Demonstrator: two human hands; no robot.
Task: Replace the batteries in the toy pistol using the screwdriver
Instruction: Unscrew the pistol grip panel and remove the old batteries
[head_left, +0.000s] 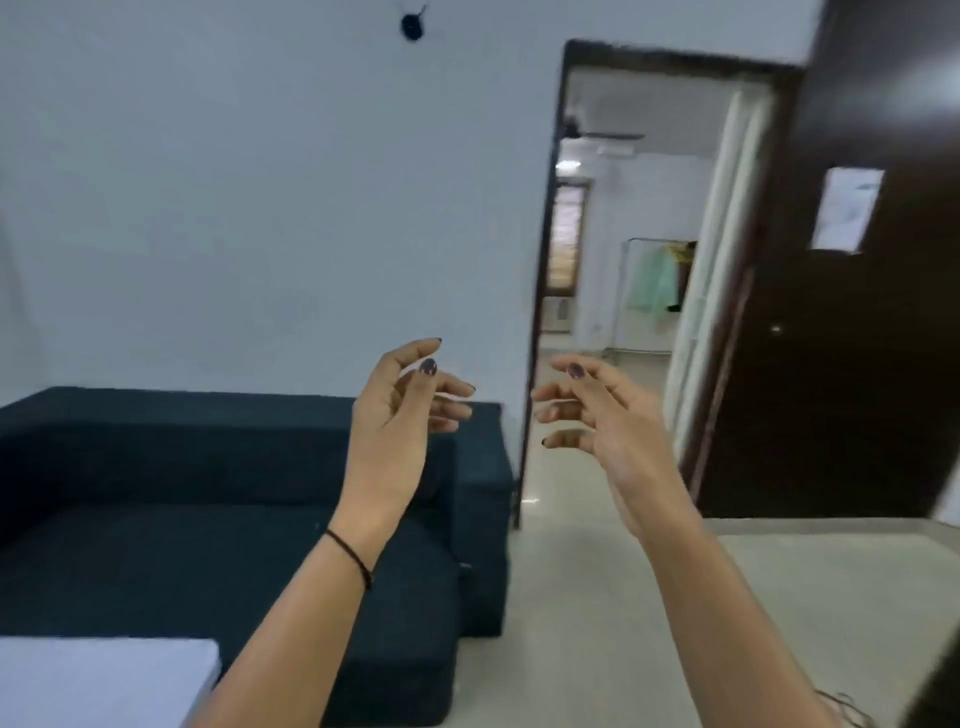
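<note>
Where the toy pistol and screwdriver lie cannot be told from this view. The left hand (400, 415) and right hand (608, 421) are held raised, facing each other and apart, fingers loosely curled and spread; nothing is gripped by either. A black thread band (350, 558) is worn on the left wrist. Behind them a dark sofa (208, 493) is set against the wall (208, 208) (a white tabletop corner (104, 680) is seen lower left); a dark door (857, 338) is seen at right.

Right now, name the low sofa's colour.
Dark navy low sofa, clearest in the head view.
</note>
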